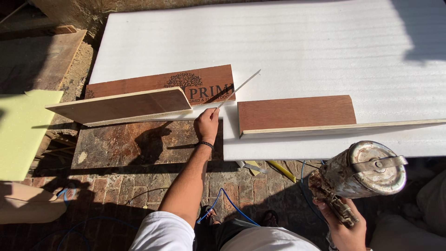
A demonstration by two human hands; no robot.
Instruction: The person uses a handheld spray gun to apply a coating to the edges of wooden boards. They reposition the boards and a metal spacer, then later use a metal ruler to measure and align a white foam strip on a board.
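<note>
My left hand (207, 124) is stretched forward and grips the near end of a thin white stick (239, 88) that slants up to the right over a reddish-brown printed board (158, 83). A black band sits on that wrist. My right hand (344, 227), low at the right, holds a grimy metal spray gun (360, 174) by its handle, its round cup on top. A plywood panel (121, 106) lies left of the stick hand. Another brown plywood panel (297, 114) lies to its right on the white foam sheet (288, 42).
A dark stained board (125, 146) lies below the left panel. A pale green foam piece (21, 130) is at the far left. Brick floor (139, 183) carries a blue hose (232, 204) and a yellow tool (281, 170). Another person's leg (28, 204) shows at the lower left.
</note>
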